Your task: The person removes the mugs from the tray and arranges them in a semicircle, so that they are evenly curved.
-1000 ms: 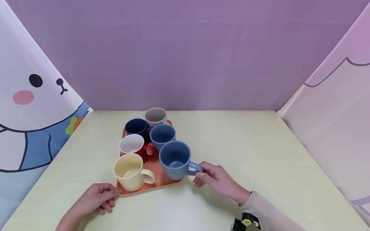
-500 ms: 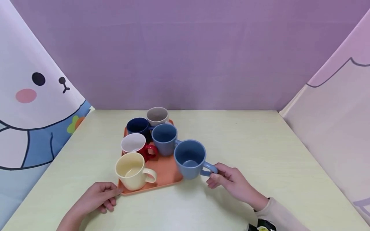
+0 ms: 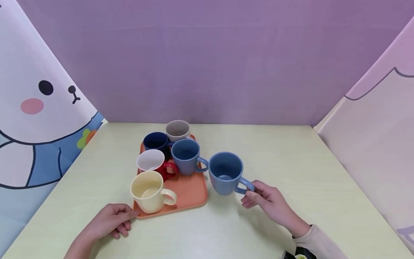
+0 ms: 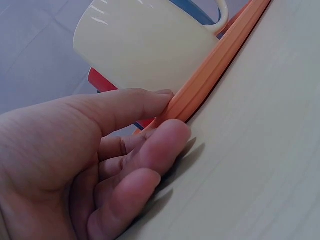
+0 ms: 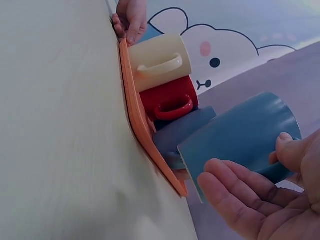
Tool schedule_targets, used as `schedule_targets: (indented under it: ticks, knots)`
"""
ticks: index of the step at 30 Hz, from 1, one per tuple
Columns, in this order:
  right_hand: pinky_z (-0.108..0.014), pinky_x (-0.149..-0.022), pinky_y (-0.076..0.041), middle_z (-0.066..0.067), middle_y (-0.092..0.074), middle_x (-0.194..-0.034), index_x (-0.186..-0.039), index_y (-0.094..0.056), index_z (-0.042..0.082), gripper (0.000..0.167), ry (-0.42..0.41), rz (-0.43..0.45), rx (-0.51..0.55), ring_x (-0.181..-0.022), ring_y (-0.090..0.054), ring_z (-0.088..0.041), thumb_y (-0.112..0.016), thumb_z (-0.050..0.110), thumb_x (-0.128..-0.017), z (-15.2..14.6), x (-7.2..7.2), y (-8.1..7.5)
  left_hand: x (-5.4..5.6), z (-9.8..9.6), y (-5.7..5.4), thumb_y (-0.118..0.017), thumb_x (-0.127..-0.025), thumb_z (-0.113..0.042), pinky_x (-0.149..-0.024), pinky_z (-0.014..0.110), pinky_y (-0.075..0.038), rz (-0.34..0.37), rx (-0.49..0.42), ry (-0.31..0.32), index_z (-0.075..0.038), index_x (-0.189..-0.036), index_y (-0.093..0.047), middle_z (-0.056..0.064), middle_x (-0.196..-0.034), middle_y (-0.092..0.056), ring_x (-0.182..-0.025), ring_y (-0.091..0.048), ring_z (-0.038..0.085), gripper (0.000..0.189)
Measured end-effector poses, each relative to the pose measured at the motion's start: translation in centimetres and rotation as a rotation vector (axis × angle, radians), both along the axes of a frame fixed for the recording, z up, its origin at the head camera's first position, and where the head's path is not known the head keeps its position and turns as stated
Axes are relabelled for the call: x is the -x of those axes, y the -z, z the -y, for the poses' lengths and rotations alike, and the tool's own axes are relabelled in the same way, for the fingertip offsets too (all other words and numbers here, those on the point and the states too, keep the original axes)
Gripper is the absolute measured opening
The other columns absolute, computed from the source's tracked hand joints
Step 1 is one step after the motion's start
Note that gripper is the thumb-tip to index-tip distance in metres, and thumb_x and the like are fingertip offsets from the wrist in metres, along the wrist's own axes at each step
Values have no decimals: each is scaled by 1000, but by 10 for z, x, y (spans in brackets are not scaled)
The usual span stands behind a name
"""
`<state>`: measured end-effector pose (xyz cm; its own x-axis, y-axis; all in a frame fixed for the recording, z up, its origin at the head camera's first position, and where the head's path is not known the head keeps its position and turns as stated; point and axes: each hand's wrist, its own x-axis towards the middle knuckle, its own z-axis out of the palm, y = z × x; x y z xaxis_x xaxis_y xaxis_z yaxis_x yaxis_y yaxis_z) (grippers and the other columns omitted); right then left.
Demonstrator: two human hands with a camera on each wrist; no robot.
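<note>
An orange tray [image 3: 189, 190] lies on the table. My left hand [image 3: 110, 220] pinches its near left corner between thumb and fingers, as the left wrist view shows up close. My right hand [image 3: 273, 205] holds a light blue mug [image 3: 224, 185] by the handle, up off the table just right of the tray. In the right wrist view, this mug [image 5: 250, 140] is tilted. Standing on the tray are a cream mug [image 3: 150, 203] at the near left, a red mug with a white inside [image 3: 151, 160], a navy mug [image 3: 156, 141], another blue mug [image 3: 185, 164] and a greyish-white mug [image 3: 178, 132].
The pale table [image 3: 291, 162] runs back to a purple backdrop [image 3: 207, 64]. Cloth panels with cartoon drawings flank it on the left and right. The other blue mug's handle [image 3: 203, 164] sticks out over the tray's right edge, close to the held mug.
My right hand has carried the light blue mug rightward, from above the tray's near right part to beyond its right edge. The left hand stays at the tray's corner.
</note>
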<state>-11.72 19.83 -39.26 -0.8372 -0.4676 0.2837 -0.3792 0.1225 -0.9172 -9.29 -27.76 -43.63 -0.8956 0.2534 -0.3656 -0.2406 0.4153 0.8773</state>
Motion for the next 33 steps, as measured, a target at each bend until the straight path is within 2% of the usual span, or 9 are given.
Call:
schedule_targets:
  ticks: [6, 12, 18, 24, 33]
  knots:
    - [-41, -68, -59, -25, -69, -86, -101, -55, -13, 11, 70, 11, 0, -75, -73, -27, -53, -2, -101, -1, 6, 2, 0, -1, 0, -61, -99, -26, -48, 28, -51, -8, -2, -1, 1, -94, -64, 6, -69, -62, -59, -63, 17, 27]
    - [-42, -69, -59, -27, -69, -88, -104, -57, -13, 14, 121, 61, 22, -76, -73, -31, -55, 0, -101, 0, 14, 6, -1, -2, -1, -62, -99, -26, -48, 28, -51, -20, -9, -10, 1, -93, -64, 6, -68, -62, -58, -63, 17, 28]
    - [-40, -72, -59, -31, -68, -92, -105, -56, -16, 18, 177, 117, 60, -80, -73, -24, -56, 1, -100, 4, 23, 9, -1, -2, -2, -62, -99, -27, -49, 28, -51, -6, 3, -10, 0, -94, -64, 6, -69, -62, -59, -63, 17, 28]
    - [-38, -75, -59, -33, -67, -95, -105, -54, -17, 21, 225, 156, 88, -84, -73, -20, -57, 3, -101, 8, 36, 14, -1, -2, -3, -61, -99, -27, -49, 28, -51, -3, 4, -6, 0, -93, -64, 5, -69, -62, -59, -63, 17, 28]
    - [-40, -76, -58, -35, -67, -99, -107, -55, -16, 21, 253, 187, 124, -86, -73, -24, -59, 4, -100, 13, 62, 27, -2, -2, -3, -62, -99, -29, -49, 28, -51, 0, 16, -17, 0, -94, -64, 5, -69, -62, -58, -63, 17, 29]
